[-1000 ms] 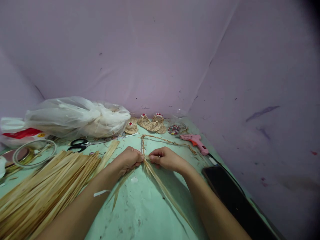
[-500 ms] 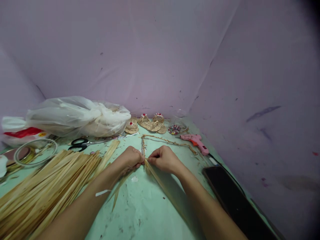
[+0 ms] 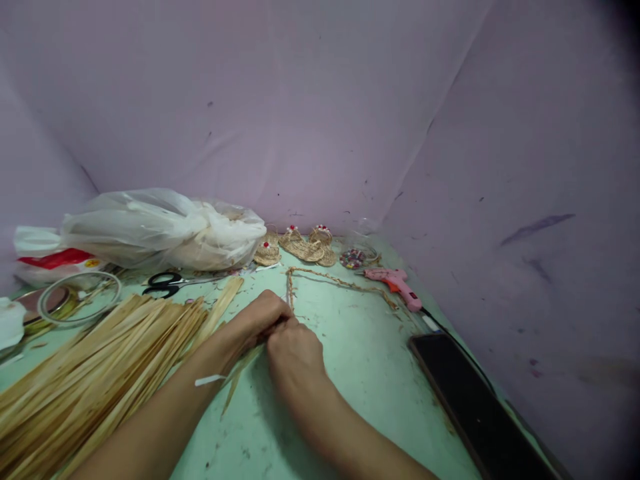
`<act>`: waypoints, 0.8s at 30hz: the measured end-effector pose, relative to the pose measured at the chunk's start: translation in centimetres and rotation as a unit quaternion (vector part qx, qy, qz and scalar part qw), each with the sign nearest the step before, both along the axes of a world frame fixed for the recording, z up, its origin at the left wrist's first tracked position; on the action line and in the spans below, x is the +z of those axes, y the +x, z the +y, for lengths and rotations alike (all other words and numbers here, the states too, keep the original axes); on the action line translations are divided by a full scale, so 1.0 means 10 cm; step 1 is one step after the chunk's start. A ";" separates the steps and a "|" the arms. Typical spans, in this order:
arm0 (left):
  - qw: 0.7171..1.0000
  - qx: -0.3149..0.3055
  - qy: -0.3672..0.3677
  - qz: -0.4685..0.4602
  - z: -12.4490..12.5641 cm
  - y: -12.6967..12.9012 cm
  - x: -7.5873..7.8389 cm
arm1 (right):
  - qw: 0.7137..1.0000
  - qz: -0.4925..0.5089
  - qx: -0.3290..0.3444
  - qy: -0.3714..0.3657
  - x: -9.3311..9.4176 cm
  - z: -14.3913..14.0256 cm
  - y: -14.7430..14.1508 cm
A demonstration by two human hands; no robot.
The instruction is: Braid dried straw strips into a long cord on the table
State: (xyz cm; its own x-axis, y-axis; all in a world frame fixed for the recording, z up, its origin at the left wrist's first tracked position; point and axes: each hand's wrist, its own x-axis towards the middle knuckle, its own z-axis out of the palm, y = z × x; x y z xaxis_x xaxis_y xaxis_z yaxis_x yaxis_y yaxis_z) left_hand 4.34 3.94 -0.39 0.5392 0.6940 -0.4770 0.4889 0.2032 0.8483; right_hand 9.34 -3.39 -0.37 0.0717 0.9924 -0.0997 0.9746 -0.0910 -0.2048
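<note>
A thin braided cord of dried plant fibre runs along the table, bends sharply at the back, and comes down to my hands. My left hand is closed around the cord's near end. Pressed against it, my right hand is closed too, its fingertips hidden behind its own back; the strand it works on is mostly covered. Loose strip ends poke out below my left hand. A bundle of dried flat leaf strips lies to the left, partly under my left forearm.
Black-handled scissors, a ring and a plastic bag lie at the left and back. Small woven slippers and beads stand by the wall. On the right are a pink glue gun and a black phone.
My right hand has moved left and turned over, now against my left hand. The long strip that trailed toward the lower right is no longer visible there. The view has shifted slightly.
</note>
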 end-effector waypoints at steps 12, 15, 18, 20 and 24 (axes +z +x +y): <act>0.995 -0.094 0.006 -0.018 0.06 -0.09 -0.01 | 0.996 0.046 -0.002 -0.077 0.38 -0.22 0.01; 0.994 -0.106 0.006 -0.040 0.09 -0.11 -0.03 | 0.995 0.070 -0.009 -0.071 0.48 -0.21 0.24; 0.995 -0.100 0.006 -0.030 0.10 -0.12 -0.02 | 0.991 0.118 -0.063 -0.028 0.47 -0.13 0.51; 0.995 -0.099 0.001 -0.027 0.10 -0.12 0.00 | 0.975 0.185 -0.121 0.016 0.40 -0.05 0.62; 0.993 -0.106 -0.001 -0.051 0.10 -0.12 0.00 | 0.855 0.487 -0.169 -0.051 0.18 0.08 0.57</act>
State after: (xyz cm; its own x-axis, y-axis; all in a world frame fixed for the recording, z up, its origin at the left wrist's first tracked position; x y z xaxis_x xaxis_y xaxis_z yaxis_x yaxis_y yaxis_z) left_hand 3.18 4.95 -0.37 0.7182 0.5592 -0.4141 0.4331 0.1065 0.8950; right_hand 15.09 -2.58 1.46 0.1868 0.9136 -0.3611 0.2593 -0.4004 -0.8789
